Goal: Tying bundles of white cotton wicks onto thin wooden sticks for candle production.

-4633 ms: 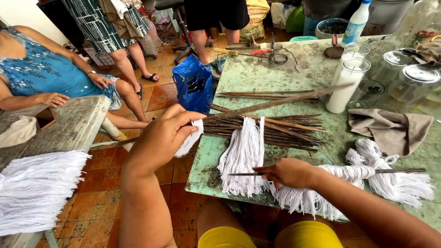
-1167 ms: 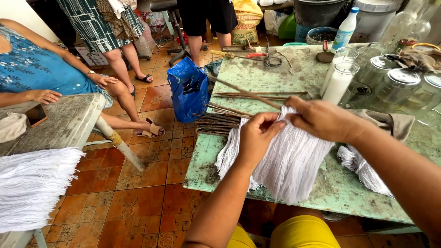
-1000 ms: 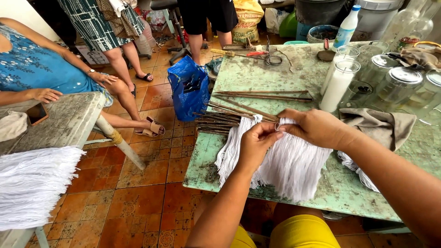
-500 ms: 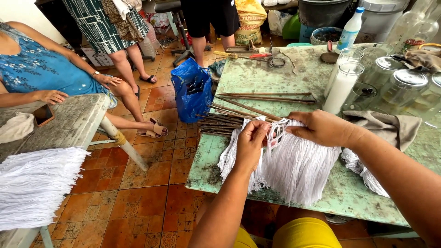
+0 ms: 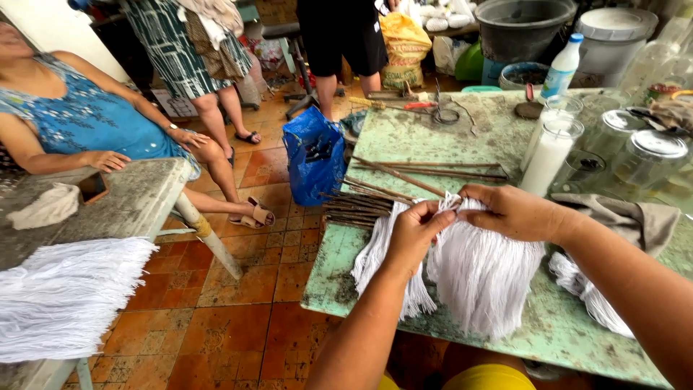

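Left hand [image 5: 415,232] fingers pinched shut on the top of the white yarn bundle [image 5: 480,278], right hand [image 5: 511,211] closed over the same top edge just beside it, both gripping where the strands gather. The bundle hangs down from the fingers and fans over the near part of the worktop [image 5: 462,137], strands long, thin, bright white, loose at the lower ends; a second white tuft [image 5: 381,253] lies under the left wrist, more white strands [image 5: 581,285] sit to the right under the right forearm. The worktop is worn green, paint scuffed and stained. Just behind the hands a pile of thin brown sticks [image 5: 361,206], longer sticks [image 5: 440,172] further back. A tall glass with a white candle [image 5: 548,153] stands beyond the right hand, clear glass jars [image 5: 642,155] near it, a grey cloth [image 5: 632,217] beside the right arm. A blue plastic bag [image 5: 314,155] hangs at the worktop's far left edge. Floor of orange-brown tiles [image 5: 238,303]. At left a grey bench [image 5: 108,202] carrying a white fringe pile [image 5: 65,296]; a seated person in a blue dress [image 5: 86,123] beside it, two people standing behind.
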